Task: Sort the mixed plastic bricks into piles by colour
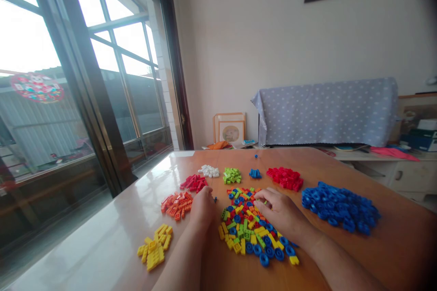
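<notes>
My right hand (278, 211) reaches over the right side of a mixed pile of toy building bricks (245, 226) in yellow, lime, orange, red and blue. Its fingers are curled in with the thumb close to them; what they pinch, if anything, is too small to make out. Left of that pile, my left hand (203, 207) is closed near the orange bricks (177, 204) and the dark red bricks (194, 183). Most of its fingers are hidden behind the hand, so its contents do not show. A small blue piece (215, 199) is just beside it.
Sorted piles ring the mixed one: yellow bricks (157, 246), white bricks (209, 171), lime bricks (232, 175), small blue pieces (255, 173), red bricks (285, 178) and blue round pieces (339, 207). One blue piece (256, 156) lies near the far edge of the wooden table (112, 241).
</notes>
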Demonstrator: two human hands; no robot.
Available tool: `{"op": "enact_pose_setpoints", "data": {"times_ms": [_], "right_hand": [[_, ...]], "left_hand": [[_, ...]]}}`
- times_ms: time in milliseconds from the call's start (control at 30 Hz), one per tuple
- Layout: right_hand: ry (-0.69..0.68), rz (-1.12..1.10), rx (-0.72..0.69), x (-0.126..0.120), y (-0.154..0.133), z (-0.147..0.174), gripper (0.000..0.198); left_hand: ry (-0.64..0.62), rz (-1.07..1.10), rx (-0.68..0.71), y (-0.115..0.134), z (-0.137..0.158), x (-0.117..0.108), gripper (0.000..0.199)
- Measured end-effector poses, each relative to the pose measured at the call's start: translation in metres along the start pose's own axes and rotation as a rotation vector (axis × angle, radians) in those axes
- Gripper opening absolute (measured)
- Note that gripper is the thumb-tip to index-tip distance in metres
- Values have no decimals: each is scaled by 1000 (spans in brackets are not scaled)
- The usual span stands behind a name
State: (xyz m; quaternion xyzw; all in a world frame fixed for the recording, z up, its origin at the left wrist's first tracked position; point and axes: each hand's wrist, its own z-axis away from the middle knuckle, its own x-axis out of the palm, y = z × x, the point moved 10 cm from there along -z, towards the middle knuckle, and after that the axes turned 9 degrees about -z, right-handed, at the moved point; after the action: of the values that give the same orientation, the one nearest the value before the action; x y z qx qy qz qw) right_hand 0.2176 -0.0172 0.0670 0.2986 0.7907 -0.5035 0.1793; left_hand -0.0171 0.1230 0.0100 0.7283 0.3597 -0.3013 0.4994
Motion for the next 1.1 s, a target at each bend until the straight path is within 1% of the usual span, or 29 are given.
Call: {"op": "enact_pose_setpoints", "data": {"times_ms": [133,300,500,833,933,1000,1100], "right_hand": [[11,-21,-3,-2,0,0,19],[14,-20,-2,-2,1,0,18],[24,-12,-2,-5,2,0,17],[60,-7,-24,-11,7,-3,19],[78,-2,-13,-15,9,-3,20],[92,7,-6,-18,12,-3,20],[105,12,3,-24,15,-4,22]], "left_hand": [[12,12,-38,-2,2,-5,23],[-28,-17,-94,-5,-1,0,25],[-38,41,-88,-6,-4,6,24],[-32,49,-92,-4,-2,1,24],[12,57,-35,4,1,-2,25],[20,82,23,15,5,-2,25],[-51,115,131,40,16,5,27]]}}
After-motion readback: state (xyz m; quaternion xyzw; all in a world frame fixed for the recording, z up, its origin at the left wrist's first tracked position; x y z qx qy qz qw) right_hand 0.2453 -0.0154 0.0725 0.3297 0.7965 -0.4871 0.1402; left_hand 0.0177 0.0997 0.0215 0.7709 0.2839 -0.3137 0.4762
